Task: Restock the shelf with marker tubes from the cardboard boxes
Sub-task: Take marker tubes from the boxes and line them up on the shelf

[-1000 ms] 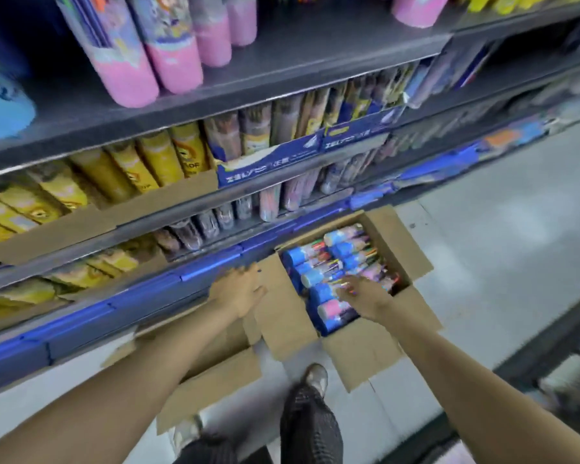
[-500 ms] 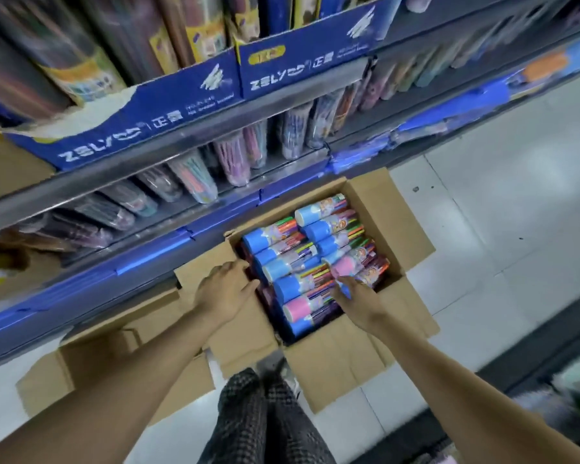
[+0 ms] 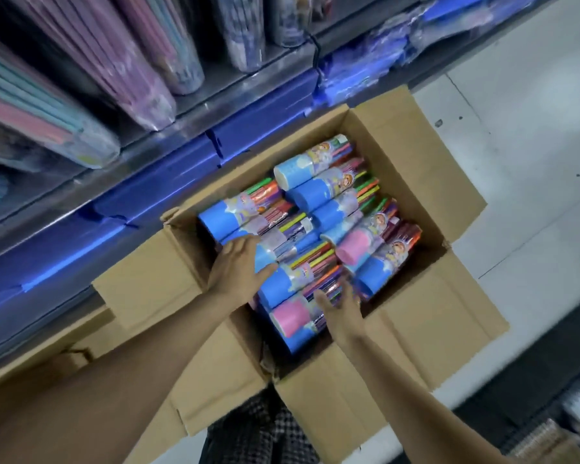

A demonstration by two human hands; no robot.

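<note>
The box [image 3: 412,152] on the floor is full of tubes [image 3: 329,236], so most of the job looks left to do. The shelf [image 3: 215,108] above already has some packs on it. The left hand [image 3: 238,272] lies flat on a blue tube at the near left, fingers straight, holding nothing. The right hand [image 3: 340,308] reaches in beside a pink tube. It is blurry, so I cannot tell its grip.
</note>
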